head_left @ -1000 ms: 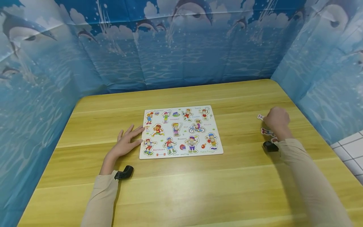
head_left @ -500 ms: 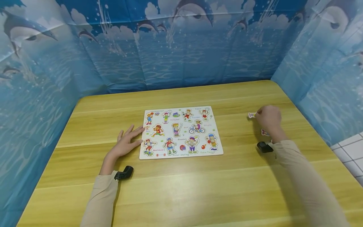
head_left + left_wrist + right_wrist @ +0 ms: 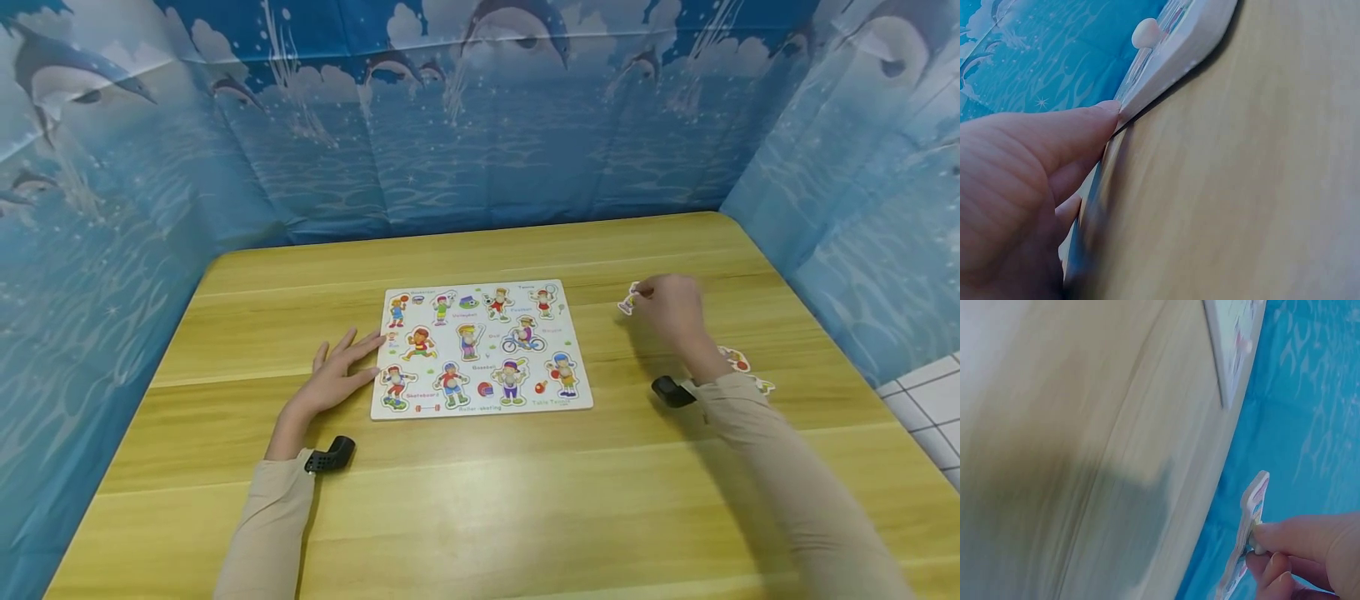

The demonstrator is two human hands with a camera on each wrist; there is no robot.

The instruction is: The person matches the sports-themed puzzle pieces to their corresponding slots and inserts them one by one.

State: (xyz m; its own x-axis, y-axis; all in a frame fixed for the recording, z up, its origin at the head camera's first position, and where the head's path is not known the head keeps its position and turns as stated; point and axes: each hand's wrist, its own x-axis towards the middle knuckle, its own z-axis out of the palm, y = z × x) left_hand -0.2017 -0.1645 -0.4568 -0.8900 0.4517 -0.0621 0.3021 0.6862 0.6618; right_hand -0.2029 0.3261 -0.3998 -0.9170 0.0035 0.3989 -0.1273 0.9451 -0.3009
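A white peg puzzle board with colourful sports figures lies on the wooden table. My left hand rests at its left side, fingers spread and relaxed. In the left wrist view the thumb touches the board's edge, and a pale knob stands up from the board. To the right of the board, my right hand holds a flat puzzle piece above the table. Thumb and fingers pinch that piece by its small knob in the right wrist view, its figure seen edge-on.
Loose puzzle pieces lie on the table beside my right forearm, partly covered by it. A blue dolphin-print curtain closes off the back and sides. White floor tiles show past the right table edge.
My right hand has moved left from the loose pieces toward the board, carrying the puzzle piece, which has turned more upright. More loose pieces are uncovered. My left hand stays put.
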